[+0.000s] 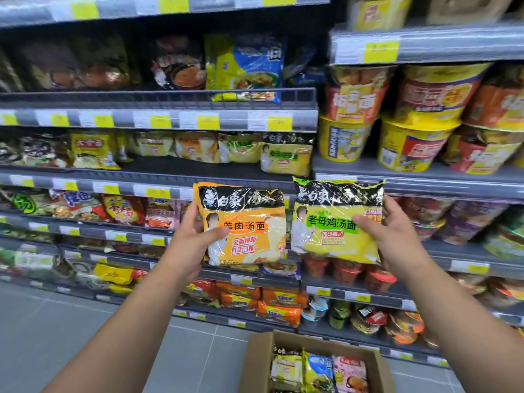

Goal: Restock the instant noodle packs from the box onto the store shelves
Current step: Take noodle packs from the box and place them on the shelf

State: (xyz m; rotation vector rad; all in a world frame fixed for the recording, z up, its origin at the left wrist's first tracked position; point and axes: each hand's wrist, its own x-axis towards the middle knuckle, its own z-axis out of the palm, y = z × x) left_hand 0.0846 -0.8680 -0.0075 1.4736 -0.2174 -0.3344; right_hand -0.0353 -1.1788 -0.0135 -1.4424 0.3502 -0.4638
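Grey shelves (158, 177) carry noodle packs (286, 154) at left and noodle bowls (343, 140) at right. An open box (255, 361) of packs sits on the tiled floor (56, 321).

we see glossy plastic film on the orange noodle pack (245, 225) and the yellow-green noodle pack (337, 221), crinkled and catching white glare. the cardboard box (256, 361) looks matt brown, its cut edges rough. the shelves (397, 168) look like smooth grey painted metal with a dull sheen; their price strips (158, 120) are shiny clear plastic over paper labels. the floor (71, 316) is smooth, matt grey tile.
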